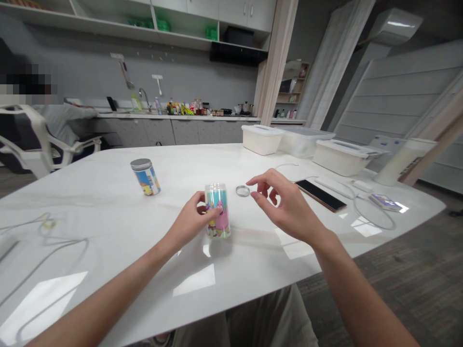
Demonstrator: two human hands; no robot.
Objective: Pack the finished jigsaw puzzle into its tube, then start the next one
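My left hand (195, 212) is wrapped round a clear plastic jar (219, 217) with a colourful cartoon print, its thumb across the front. The jar stands upright with its threaded rim uncovered. To the right of the jar a round silver lid (242, 191) lies on the white table (144, 250). My right hand (277, 200) hovers just beside the lid, thumb and index finger apart and nothing visible between them. Whether a fingertip touches the lid's edge I cannot tell. Farther left stands a second printed jar (146, 179), closed with a silver lid (141, 164).
Right of my right hand lies a black phone (320, 194), with white cables and a small purple box (386, 202) beyond. Lidded plastic bins (262, 140) and a tall white cylinder (403, 161) line the back right. Cables (54, 241) lie at left. A person (61, 120) sits at the far left.
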